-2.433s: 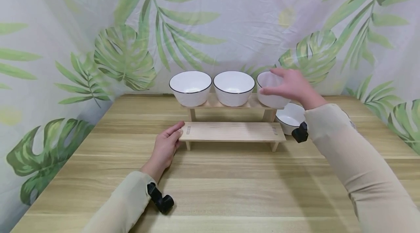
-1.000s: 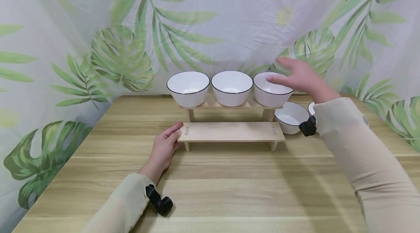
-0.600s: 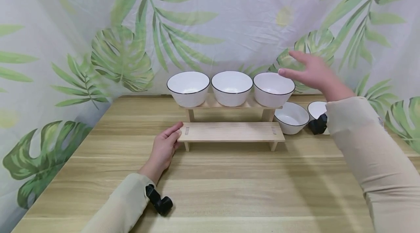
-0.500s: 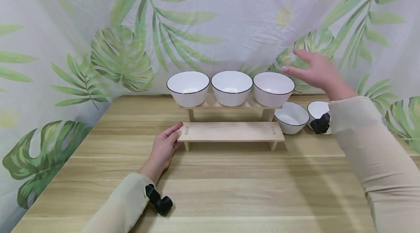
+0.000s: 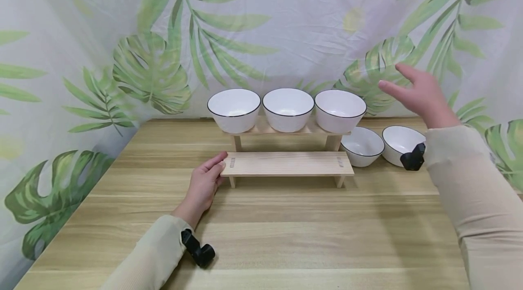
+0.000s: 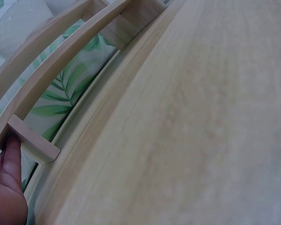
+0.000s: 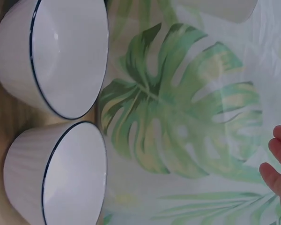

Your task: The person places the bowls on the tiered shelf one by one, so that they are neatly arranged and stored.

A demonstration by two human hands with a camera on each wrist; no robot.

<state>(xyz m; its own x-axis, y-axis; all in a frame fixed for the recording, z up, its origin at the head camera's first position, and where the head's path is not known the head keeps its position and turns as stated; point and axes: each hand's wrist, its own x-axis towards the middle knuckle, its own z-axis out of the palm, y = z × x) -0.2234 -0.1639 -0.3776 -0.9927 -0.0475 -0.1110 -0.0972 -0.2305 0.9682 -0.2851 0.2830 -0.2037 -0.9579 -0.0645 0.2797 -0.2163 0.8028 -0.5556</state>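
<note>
We see leaf-print cloth (image 5: 302,22) behind the wood-grain surface (image 5: 286,231); the left hand (image 5: 202,185) clamps its fingers on the wooden stand (image 5: 286,164), centre frame, bearing three bowls (image 5: 288,120); upper right, the right hand (image 5: 425,97) hangs, fingers apart.

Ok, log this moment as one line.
left hand: grips light wooden two-tier stand; right hand: raised, empty; upper tier: three white round dark-rimmed bowls; wooden table: two matching bowls

place: indoor set-up, room type unclear | wood-grain table (image 5: 286,231) | wrinkled leaf-print cloth backdrop (image 5: 310,31)
</note>
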